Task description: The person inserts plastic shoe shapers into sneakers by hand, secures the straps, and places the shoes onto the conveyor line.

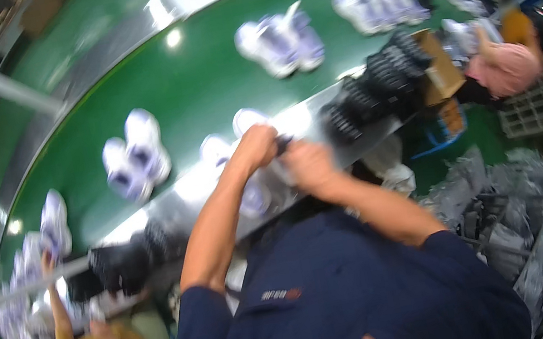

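Observation:
My left hand [259, 146] and my right hand [311, 166] come together over the metal ledge in front of me. Both are closed, with a small dark piece [284, 143] pinched between them; motion blur hides what kind it is. Just beyond my left hand sits a white and lavender sneaker [246, 117]. To its left stands another sneaker [214, 150], partly behind my forearm. A further pale shoe [255, 199] lies on the ledge below my hands, blurred and partly covered by my arm.
Pairs of white and lavender sneakers [281, 40] stand along the green belt [189, 75]. Black ribbed pieces [379, 81] are stacked on the ledge at right, beside a cardboard box [438, 64]. More black pieces [128, 260] lie at left. Co-workers sit at both sides; crates of bagged items [513, 221] stand lower right.

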`<control>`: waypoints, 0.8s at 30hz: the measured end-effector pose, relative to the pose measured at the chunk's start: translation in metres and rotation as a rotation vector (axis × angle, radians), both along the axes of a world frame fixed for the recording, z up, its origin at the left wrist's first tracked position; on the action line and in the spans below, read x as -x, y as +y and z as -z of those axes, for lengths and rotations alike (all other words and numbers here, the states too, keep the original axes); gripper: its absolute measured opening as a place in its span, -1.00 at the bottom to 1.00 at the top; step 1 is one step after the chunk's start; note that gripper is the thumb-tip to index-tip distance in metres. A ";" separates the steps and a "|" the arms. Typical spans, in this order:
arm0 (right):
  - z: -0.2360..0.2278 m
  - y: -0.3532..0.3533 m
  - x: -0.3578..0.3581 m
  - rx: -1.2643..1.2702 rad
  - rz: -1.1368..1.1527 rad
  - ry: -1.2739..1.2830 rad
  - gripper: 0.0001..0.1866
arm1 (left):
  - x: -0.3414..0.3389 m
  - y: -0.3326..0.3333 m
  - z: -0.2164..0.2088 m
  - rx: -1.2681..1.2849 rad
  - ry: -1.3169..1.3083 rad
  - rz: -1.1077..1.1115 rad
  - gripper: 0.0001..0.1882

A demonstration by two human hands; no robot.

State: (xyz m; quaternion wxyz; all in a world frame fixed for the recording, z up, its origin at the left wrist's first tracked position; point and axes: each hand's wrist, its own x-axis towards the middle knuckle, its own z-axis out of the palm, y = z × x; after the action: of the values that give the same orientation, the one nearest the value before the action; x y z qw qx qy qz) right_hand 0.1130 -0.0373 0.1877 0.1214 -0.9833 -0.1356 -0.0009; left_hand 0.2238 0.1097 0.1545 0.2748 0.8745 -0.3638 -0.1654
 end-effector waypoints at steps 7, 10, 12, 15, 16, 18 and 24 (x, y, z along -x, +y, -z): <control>0.026 0.021 0.020 -0.347 0.224 0.041 -0.63 | 0.072 0.050 -0.004 0.219 -0.084 -0.534 -0.13; 0.045 0.018 0.004 -0.383 0.253 0.111 -0.64 | 0.083 0.039 -0.003 0.109 0.112 -0.674 0.08; 0.048 0.022 -0.009 -0.327 0.257 0.308 -0.66 | 0.081 0.030 0.014 0.075 0.175 -0.743 0.07; 0.080 0.020 -0.027 -0.191 0.184 0.197 -0.73 | 0.073 0.004 0.039 0.065 0.185 -0.852 -0.06; 0.093 0.015 -0.036 -0.093 0.297 0.195 -0.74 | 0.069 -0.012 0.016 0.125 0.201 -0.828 -0.06; 0.090 0.008 -0.045 -0.049 0.248 0.245 -0.74 | 0.070 -0.010 0.036 0.014 0.100 -0.816 -0.09; 0.066 -0.012 -0.049 -0.079 0.173 0.252 -0.59 | 0.155 0.028 -0.035 0.149 -0.382 -0.915 -0.57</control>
State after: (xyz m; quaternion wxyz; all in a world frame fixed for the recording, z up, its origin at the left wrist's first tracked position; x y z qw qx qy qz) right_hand 0.1617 -0.0489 0.1220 0.1753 -0.9781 -0.0339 0.1066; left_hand 0.0692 0.1378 0.1892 0.3094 0.9371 0.0026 0.1617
